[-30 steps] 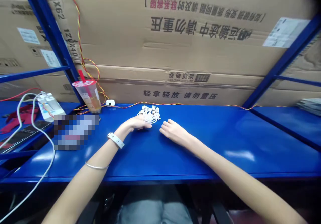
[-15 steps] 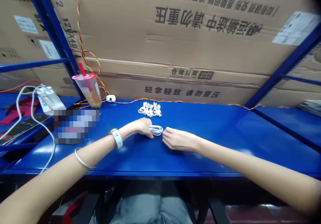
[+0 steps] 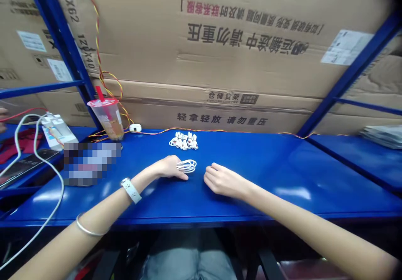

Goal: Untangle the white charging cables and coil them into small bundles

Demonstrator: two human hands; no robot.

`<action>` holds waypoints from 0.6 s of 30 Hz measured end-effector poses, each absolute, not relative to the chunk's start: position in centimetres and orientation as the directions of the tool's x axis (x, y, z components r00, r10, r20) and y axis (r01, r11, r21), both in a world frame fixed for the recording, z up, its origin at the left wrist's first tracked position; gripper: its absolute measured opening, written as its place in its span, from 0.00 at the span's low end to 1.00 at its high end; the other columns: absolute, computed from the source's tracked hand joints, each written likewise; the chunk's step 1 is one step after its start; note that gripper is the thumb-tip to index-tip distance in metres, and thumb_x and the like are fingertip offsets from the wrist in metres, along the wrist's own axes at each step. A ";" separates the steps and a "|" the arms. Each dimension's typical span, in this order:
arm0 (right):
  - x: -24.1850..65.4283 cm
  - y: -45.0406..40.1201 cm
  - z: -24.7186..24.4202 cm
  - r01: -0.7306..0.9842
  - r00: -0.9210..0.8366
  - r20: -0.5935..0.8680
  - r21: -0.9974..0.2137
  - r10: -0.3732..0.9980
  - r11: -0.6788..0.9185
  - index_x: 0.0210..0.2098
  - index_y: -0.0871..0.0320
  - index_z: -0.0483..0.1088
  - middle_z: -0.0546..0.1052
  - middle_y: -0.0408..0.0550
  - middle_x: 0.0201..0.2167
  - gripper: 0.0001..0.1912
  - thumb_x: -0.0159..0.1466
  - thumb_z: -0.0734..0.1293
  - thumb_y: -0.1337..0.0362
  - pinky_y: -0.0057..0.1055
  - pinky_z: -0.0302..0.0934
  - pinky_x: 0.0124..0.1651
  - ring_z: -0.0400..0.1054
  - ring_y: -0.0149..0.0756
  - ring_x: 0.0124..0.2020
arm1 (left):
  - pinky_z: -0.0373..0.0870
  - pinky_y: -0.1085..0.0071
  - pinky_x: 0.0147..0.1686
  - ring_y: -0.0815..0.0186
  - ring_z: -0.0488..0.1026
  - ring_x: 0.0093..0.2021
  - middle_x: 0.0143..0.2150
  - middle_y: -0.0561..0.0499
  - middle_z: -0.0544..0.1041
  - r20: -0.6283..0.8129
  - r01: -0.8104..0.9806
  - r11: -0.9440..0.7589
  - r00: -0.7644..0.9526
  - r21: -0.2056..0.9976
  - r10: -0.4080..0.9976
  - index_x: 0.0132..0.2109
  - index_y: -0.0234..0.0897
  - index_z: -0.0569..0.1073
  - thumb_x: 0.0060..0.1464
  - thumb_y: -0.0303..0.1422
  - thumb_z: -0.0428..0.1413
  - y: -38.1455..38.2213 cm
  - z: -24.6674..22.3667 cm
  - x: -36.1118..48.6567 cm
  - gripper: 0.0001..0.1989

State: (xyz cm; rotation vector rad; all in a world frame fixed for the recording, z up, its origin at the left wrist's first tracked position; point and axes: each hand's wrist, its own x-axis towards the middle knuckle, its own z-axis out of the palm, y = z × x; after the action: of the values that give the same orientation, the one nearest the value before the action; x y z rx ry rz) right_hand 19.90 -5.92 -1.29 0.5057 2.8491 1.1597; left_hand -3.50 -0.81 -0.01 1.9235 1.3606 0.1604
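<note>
My left hand [image 3: 168,167], with a watch on the wrist, is closed on a coiled white cable [image 3: 189,165]. Loops of the coil stick out to the right of the fingers, just above the blue shelf. A short gap to the right, my right hand [image 3: 223,180] rests low over the surface with its fingers curled in. Whether anything is inside those fingers is hidden. Behind my left hand lies a row of several small tied bundles of white cable [image 3: 184,141].
A lidded drink cup [image 3: 108,119] with a red straw stands at the back left, beside a small white case [image 3: 135,127]. Nearer lies a blurred-out flat object [image 3: 92,163]. A power strip [image 3: 58,131] and another person's hand [image 3: 2,119] are further left. Large cartons [image 3: 201,70] form the back.
My left hand has drawn left with the coiled cable, so the gap to my right hand is wider. Another person's hand has come in at the left edge. The camera view has shifted slightly.
</note>
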 end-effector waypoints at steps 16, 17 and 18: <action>19.7 -3.1 1.8 0.626 -0.712 0.182 -0.273 0.678 0.731 0.38 0.57 0.75 0.78 0.47 0.34 0.17 0.64 0.64 0.50 0.29 0.57 0.39 0.70 0.36 0.35 | 0.66 0.73 0.26 0.67 0.71 0.29 0.42 0.42 0.74 -0.095 -0.288 0.351 0.638 0.891 0.765 0.49 0.32 0.69 0.61 0.49 0.43 2.8 0.7 -2.2 0.25; 19.5 -2.7 1.8 0.633 -0.651 0.256 -0.337 0.715 0.697 0.36 0.58 0.75 0.78 0.47 0.32 0.16 0.65 0.62 0.52 0.29 0.57 0.38 0.70 0.35 0.34 | 0.68 0.71 0.28 0.66 0.72 0.30 0.43 0.41 0.74 -0.092 -0.298 0.352 0.633 0.887 0.769 0.50 0.32 0.69 0.61 0.49 0.43 2.8 0.6 -1.9 0.26; 19.2 -2.2 1.8 0.634 -0.574 0.328 -0.403 0.751 0.660 0.33 0.58 0.74 0.78 0.46 0.30 0.17 0.66 0.61 0.54 0.28 0.57 0.37 0.70 0.34 0.32 | 0.69 0.70 0.31 0.65 0.73 0.31 0.43 0.40 0.75 -0.097 -0.308 0.357 0.622 0.882 0.777 0.51 0.32 0.68 0.62 0.48 0.42 2.8 0.4 -1.6 0.26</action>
State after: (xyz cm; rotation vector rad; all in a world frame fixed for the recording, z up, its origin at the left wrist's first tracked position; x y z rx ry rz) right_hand 19.24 -2.19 1.85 1.4726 3.2849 -0.4526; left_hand -1.61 2.78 0.38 0.9684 0.5647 0.7499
